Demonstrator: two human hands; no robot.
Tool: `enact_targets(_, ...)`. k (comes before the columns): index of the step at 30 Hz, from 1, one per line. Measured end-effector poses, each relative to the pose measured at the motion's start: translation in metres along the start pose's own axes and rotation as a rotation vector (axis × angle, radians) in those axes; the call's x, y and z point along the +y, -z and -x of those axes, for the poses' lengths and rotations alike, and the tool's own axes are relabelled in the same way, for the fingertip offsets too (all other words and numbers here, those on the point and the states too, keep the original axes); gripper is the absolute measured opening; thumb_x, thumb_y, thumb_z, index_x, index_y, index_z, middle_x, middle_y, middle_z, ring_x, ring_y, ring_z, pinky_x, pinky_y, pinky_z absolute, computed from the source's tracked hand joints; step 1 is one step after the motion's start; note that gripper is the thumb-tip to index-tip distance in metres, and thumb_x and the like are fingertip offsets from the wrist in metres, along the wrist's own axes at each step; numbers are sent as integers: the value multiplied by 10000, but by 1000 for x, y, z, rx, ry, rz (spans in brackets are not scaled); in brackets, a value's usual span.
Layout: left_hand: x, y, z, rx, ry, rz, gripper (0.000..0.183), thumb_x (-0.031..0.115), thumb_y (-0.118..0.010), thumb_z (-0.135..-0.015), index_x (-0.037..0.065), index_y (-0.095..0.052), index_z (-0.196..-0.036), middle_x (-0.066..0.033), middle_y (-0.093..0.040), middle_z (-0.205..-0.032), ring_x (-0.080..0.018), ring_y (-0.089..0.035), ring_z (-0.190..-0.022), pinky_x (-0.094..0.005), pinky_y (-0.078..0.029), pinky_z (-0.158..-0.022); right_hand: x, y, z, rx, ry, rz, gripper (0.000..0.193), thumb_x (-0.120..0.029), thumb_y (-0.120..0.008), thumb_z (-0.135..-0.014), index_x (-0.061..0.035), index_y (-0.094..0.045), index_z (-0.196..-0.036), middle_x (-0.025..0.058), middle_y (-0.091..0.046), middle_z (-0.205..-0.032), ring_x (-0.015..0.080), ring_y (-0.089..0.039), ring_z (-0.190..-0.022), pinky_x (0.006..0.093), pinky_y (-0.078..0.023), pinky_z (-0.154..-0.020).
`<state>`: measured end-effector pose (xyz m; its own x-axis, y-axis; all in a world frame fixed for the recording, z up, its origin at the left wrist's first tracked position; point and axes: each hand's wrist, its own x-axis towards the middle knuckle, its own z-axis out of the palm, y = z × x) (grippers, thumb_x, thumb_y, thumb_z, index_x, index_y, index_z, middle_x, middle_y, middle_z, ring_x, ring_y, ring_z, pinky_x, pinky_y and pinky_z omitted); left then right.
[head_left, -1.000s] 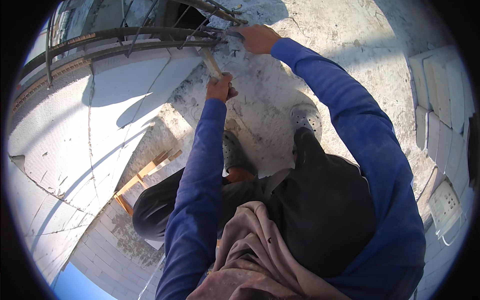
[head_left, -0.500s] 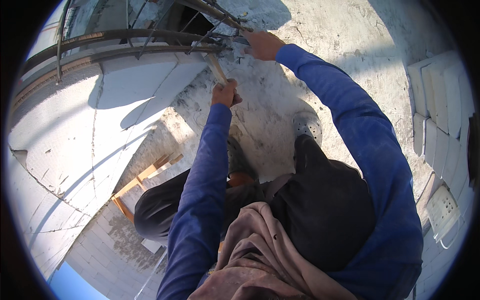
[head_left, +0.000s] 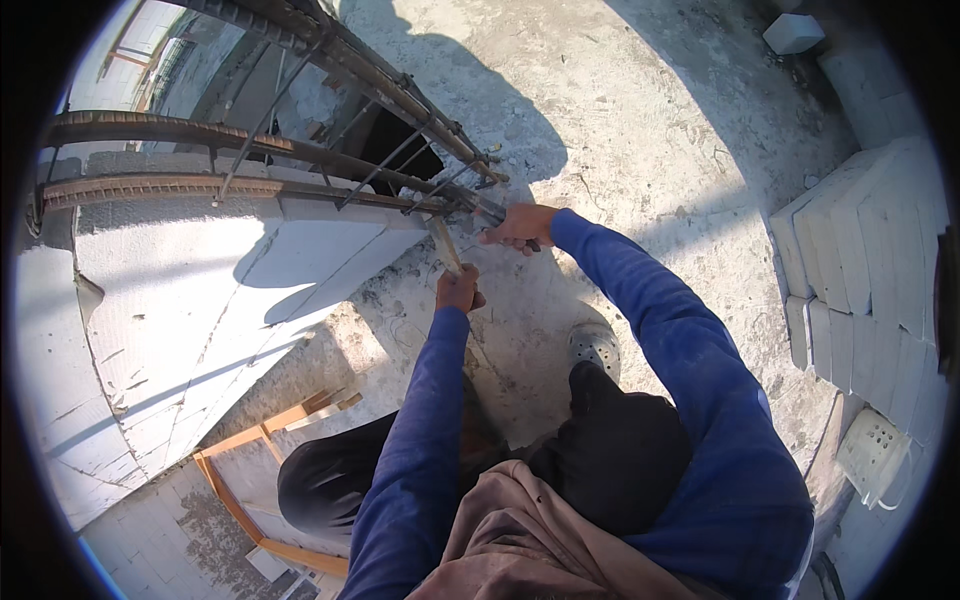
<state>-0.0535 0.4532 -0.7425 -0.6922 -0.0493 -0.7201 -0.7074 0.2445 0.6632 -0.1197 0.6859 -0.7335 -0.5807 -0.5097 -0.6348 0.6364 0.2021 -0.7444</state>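
My left hand [head_left: 459, 289] is closed around a pale, flat wooden stick [head_left: 444, 243]. The stick's far end reaches the tips of the reinforcing bars [head_left: 300, 150], where what it joins or touches is hard to make out. Just right of it, my right hand [head_left: 524, 228] has its fingers curled beside the bar ends. A short grey piece [head_left: 490, 208] runs from the bars to that hand; whether it is a tool or part of the cage I cannot tell. The rusty bars, tied with thin stirrups, lie along the top of a white block wall [head_left: 180, 310].
Stacked white blocks [head_left: 850, 250] stand at the right, with a white perforated plastic thing [head_left: 875, 450] nearer me. An orange-brown wooden frame [head_left: 235, 500] lies at the lower left. Past the bars is a dark opening [head_left: 395, 150]. Rough concrete floor [head_left: 640, 130] spreads ahead.
The view has shifted, so the bars and both hands appear lower. My right hand has come closer to the left and its fingers curl more. The left hand keeps hold of the stick.
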Motion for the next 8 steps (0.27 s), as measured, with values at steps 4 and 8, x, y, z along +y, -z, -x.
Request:
enact_targets(4, -24, -4, -17, 67, -7, 28, 239, 206, -667, -882, 24, -632, -1032, -38, -574, -703, -181, -600, -472, -321, -556, -435, 34, -31, -2, -38, -89, -324, 381, -346, -815, -885, -112, -565, -716, -10, -506, -589, 127, -471, -489, 332, -399, -451)
enact_targets(8, -18, -9, -34, 134, -79, -109, 492, 174, -656, -919, -66, -543, -1334, -144, -655, -746, -234, -614, -485, -391, -530, -460, 5, -26, 1, 447, 49, 483, 504, -462, -760, -875, -88, -722, -1211, 145, -758, -905, 301, -743, -729, 403, -608, -631)
